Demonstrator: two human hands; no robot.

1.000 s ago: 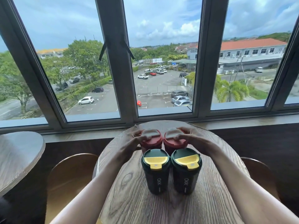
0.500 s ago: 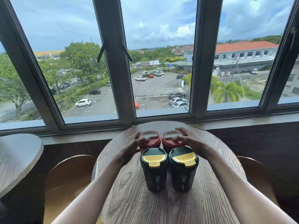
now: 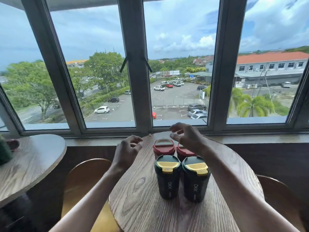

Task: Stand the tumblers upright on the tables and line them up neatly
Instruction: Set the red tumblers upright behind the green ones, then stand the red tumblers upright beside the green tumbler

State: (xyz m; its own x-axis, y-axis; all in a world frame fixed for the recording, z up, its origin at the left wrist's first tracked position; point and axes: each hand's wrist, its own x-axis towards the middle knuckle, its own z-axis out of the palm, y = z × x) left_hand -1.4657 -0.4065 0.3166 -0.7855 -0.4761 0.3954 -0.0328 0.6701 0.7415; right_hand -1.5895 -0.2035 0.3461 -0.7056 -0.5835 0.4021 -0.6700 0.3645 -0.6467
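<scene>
Round wooden table [image 3: 138, 206] by window [image 3: 180, 64]: 4 tumblers upright, 2 red-lidded [image 3: 163, 146] far, 2 dark green [image 3: 167, 178] near. Left hand [image 3: 127, 151], right hand [image 3: 187, 138] hover, fingers open, gripping nothing.

Bare forearms, no sleeves; hands [image 3: 127, 153] [image 3: 189, 139] ungloved, ringless.

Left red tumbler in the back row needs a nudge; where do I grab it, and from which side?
Grip the left red tumbler by its lid rim, coming from above and its open left side with the left hand. It stands upright, its body hemmed in by the green tumbler in front and the other red tumbler on its right.
</scene>
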